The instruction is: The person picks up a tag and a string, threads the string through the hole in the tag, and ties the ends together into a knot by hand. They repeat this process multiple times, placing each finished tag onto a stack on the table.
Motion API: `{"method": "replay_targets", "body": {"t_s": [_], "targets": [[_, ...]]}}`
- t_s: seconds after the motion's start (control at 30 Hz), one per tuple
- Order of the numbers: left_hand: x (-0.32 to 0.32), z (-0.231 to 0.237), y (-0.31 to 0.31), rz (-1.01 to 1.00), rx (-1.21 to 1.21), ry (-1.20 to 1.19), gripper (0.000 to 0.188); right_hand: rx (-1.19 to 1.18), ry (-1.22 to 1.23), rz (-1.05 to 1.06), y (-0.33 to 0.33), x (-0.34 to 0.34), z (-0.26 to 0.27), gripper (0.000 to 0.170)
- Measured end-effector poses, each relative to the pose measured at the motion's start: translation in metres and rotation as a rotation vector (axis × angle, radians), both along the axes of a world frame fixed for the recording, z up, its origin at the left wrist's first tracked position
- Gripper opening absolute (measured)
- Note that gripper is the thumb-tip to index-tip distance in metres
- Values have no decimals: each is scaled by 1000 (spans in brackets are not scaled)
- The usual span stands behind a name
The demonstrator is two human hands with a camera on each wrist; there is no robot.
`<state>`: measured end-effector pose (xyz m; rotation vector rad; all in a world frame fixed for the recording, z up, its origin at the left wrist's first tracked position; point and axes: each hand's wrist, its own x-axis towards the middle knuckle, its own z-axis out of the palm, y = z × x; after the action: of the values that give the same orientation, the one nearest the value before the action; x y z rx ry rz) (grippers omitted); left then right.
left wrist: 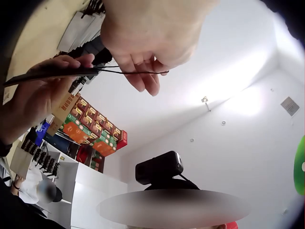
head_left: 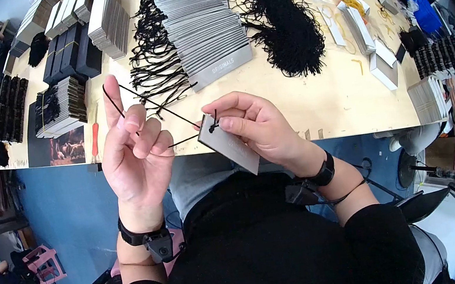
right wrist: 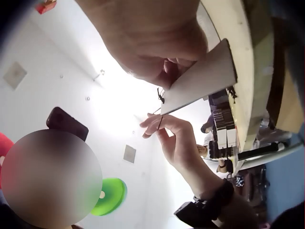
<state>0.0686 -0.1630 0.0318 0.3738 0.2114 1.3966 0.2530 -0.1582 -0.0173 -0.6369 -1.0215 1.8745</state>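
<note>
A grey hang tag [head_left: 236,149] with a knotted black cord [head_left: 168,111] at its top end is tilted above the table's front edge. My right hand [head_left: 266,129] pinches it between thumb and fingers near the knot. The cord runs taut to my left hand [head_left: 137,165], looped over the raised index finger and held down by the curled thumb and other fingers. In the right wrist view the tag [right wrist: 202,78] shows its pale flat face. The left wrist view has the tag [left wrist: 50,74] edge-on, with cord stretched between both hands.
Beyond my hands lies a long row of grey tags [head_left: 207,32] with cords fanned out leftward. A heap of black cords [head_left: 287,31] is to its right. Stacks of tags [head_left: 61,109], an orange-handled tool [head_left: 96,140] and a white box [head_left: 383,67] stand around the table. Other people sit nearby.
</note>
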Motion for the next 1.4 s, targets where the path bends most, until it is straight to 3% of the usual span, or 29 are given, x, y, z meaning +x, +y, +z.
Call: {"method": "replay_targets", "body": {"t_s": [0.03,0.2,0.33,0.37,0.43,0.47,0.53,0.6,0.67,0.8,0.87,0.97,1.07,1.27,1.37,1.4], "targets": [[-2,-4,0,4,9,40,47,31,-33,-82,-2,-2,0,19],[-8,-22,-3,54,34,257,52,94,-156,-64,0,-4,1,14],[-9,-26,1,95,192,1021,49,100,-242,-110,4,-8,6,13],[-7,-26,0,95,190,1019,49,99,-244,-110,4,-9,7,13],[-3,-24,-2,196,318,1300,39,149,-283,-112,4,-10,10,13],[-3,-23,-2,197,318,1298,39,149,-285,-111,4,-10,12,13],[-2,-19,-3,237,460,1537,28,153,-320,-152,3,-11,17,13],[2,-14,-5,241,428,1601,21,171,-372,-157,3,-12,21,12],[2,-21,-3,445,656,1697,22,189,-423,-163,3,-12,24,11],[3,-28,1,579,787,1715,18,206,-432,-159,6,-12,24,14],[3,-30,1,567,688,1610,12,208,-420,-149,8,-11,24,14],[0,-28,6,429,246,1105,8,201,-448,-133,11,-7,22,15],[-23,-10,30,506,265,1097,10,167,-520,-85,10,-2,17,16],[-16,20,30,511,515,1168,14,153,-390,-105,16,6,17,18],[-8,27,3,92,654,758,11,166,-375,-141,21,16,17,17],[-11,27,-1,-73,704,640,14,234,-319,-58,21,23,21,17]]}}
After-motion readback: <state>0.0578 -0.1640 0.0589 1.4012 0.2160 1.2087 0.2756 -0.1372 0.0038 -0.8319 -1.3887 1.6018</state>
